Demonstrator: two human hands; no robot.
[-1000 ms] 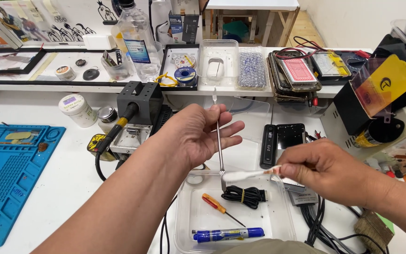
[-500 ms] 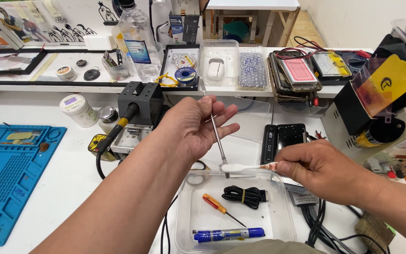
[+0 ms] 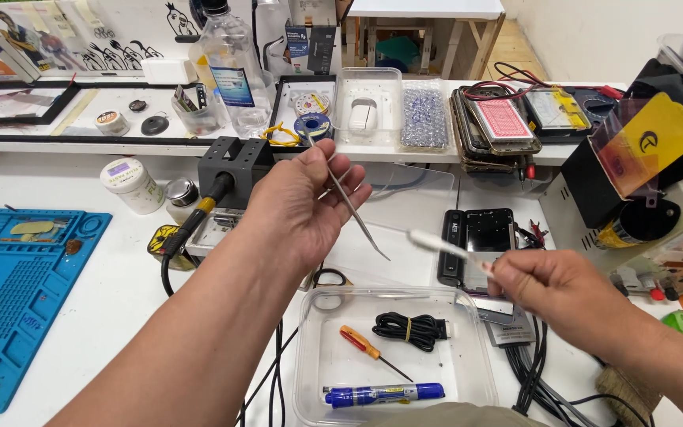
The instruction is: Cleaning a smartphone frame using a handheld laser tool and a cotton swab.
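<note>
My left hand (image 3: 298, 212) holds thin metal tweezers (image 3: 353, 213) near their upper end, tips slanting down to the right. My right hand (image 3: 551, 294) grips a white cotton swab (image 3: 436, 243) whose tip points up-left, a short gap away from the tweezer tips. Both hover above a clear plastic tray (image 3: 310, 372) holding a coiled black cable (image 3: 407, 327), a small red-handled screwdriver (image 3: 361, 343) and a blue marker (image 3: 385, 393).
A black soldering station (image 3: 235, 170) and white jar (image 3: 130, 186) stand to the left, beside a blue work mat (image 3: 17, 300). A black phone (image 3: 476, 237) lies right of centre. The back shelf carries a bottle (image 3: 227, 59), spools and stacked phones (image 3: 496, 122). Cables trail at lower right.
The swab has come off the tweezer tips and moved right and up. My left hand turned, tilting the tweezers from nearly upright to a slant, and shifted left.
</note>
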